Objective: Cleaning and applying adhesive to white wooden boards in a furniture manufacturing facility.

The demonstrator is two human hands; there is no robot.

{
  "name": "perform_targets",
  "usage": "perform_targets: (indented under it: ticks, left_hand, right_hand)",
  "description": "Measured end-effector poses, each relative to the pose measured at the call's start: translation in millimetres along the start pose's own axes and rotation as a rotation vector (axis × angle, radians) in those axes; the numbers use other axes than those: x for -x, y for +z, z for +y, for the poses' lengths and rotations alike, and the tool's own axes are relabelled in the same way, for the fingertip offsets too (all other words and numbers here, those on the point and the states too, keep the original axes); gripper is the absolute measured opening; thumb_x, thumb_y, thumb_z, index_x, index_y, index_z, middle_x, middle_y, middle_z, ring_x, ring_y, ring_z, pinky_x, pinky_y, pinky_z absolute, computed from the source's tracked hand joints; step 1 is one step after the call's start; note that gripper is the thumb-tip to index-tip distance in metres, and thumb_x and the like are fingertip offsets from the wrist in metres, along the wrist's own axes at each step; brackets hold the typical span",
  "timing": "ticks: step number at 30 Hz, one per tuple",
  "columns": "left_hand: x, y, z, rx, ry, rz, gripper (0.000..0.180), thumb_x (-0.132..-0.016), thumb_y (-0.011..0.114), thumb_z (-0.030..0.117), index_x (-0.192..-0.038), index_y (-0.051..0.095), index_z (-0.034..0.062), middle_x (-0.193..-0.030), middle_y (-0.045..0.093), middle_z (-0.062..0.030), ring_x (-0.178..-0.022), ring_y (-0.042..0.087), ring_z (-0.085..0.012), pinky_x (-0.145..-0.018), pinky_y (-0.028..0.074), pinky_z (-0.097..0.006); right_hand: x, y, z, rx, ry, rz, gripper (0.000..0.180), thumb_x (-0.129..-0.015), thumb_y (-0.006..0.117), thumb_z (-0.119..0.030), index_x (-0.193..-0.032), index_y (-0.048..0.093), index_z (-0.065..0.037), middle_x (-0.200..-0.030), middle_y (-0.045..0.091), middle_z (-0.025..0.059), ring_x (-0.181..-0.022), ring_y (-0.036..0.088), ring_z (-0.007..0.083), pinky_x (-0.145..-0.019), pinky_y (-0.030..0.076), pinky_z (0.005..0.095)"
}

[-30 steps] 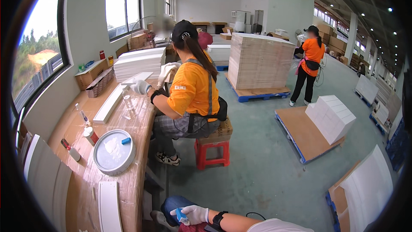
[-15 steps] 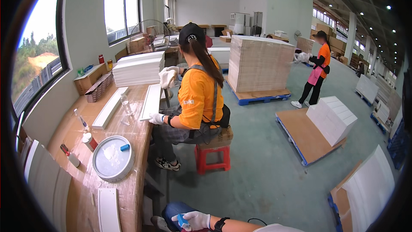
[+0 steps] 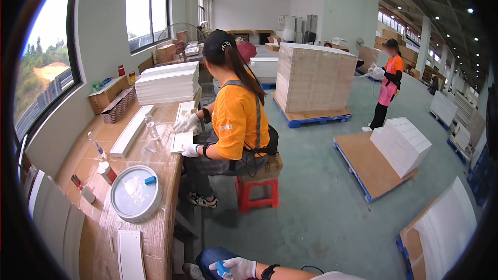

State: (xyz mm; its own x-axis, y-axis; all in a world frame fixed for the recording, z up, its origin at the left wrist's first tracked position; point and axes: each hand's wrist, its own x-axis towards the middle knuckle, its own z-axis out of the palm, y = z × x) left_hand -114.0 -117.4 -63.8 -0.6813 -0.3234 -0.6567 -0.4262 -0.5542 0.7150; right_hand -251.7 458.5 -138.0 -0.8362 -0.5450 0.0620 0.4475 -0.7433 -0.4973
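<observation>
At the lower edge, my right hand (image 3: pixel 241 268) in a white glove is closed around a small blue block (image 3: pixel 223 269), beside my knee in blue jeans (image 3: pixel 215 255). A dark band sits on that wrist. My left hand does not show. To the left on the table (image 3: pixel 162 238) lies a white panel (image 3: pixel 130 254) with small holes at its far end. Beyond it is a round grey lid-like tray (image 3: pixel 124 210) carrying white paste and another blue block (image 3: pixel 150 180).
A co-worker in an orange shirt (image 3: pixel 238 119) sits on a red stool (image 3: pixel 258 194), gloved hands on a white panel. Bottles (image 3: pixel 107 172) and stacked panels (image 3: pixel 168 83) stand on the table. Pallets (image 3: pixel 358 176) occupy the right floor; another person (image 3: pixel 389 83) stands behind.
The seated co-worker has leaned forward and brought the hand with the cloth down onto the panel. The standing person has turned and shifted slightly. My right hand has barely moved, still holding the block.
</observation>
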Motion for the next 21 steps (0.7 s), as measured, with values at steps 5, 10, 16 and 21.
perform_targets:
  ticks: [5,10,16,21]
  left_hand:
    - [-37,34,32,-0.092,-0.007,-0.081,0.071,-0.096,0.052,0.058,-0.14,0.052,0.0015,-0.136,0.058,-0.014,-0.123,0.052,-0.0343,-0.11,0.037,-0.043]
    - [-68,77,38,-0.186,-0.049,-0.183,0.072,-0.096,0.052,0.059,-0.14,0.051,0.0016,-0.136,0.058,-0.014,-0.123,0.052,-0.0344,-0.11,0.037,-0.043]
    - [-73,88,28,-0.188,-0.036,-0.222,0.073,-0.096,0.052,0.059,-0.14,0.051,0.0016,-0.136,0.058,-0.0139,-0.123,0.052,-0.0345,-0.11,0.037,-0.043]
    - [-44,49,16,-0.143,-0.009,-0.164,0.073,-0.096,0.052,0.06,-0.14,0.051,0.0017,-0.136,0.058,-0.0139,-0.123,0.052,-0.0345,-0.11,0.037,-0.043]
  right_hand:
    - [-2,-1,-3,0.077,-0.07,-0.032,0.054,-0.088,0.064,-0.023,-0.133,0.054,0.006,-0.08,0.059,0.0119,-0.075,0.058,0.0281,-0.068,0.047,0.04]
    - [-3,11,2,-0.283,0.178,0.099,0.049,-0.093,0.059,-0.026,-0.138,0.053,-0.008,-0.09,0.067,0.0078,-0.077,0.062,0.0198,-0.065,0.051,0.033]
    - [3,31,-5,0.077,0.063,0.108,0.054,-0.088,0.066,-0.025,-0.136,0.054,-0.003,-0.092,0.067,0.0091,-0.08,0.062,0.0238,-0.068,0.049,0.0371]
    - [10,51,-14,-0.24,0.184,0.133,0.051,-0.092,0.066,-0.026,-0.138,0.054,-0.009,-0.091,0.068,0.0045,-0.077,0.062,0.0148,-0.066,0.047,0.0285]
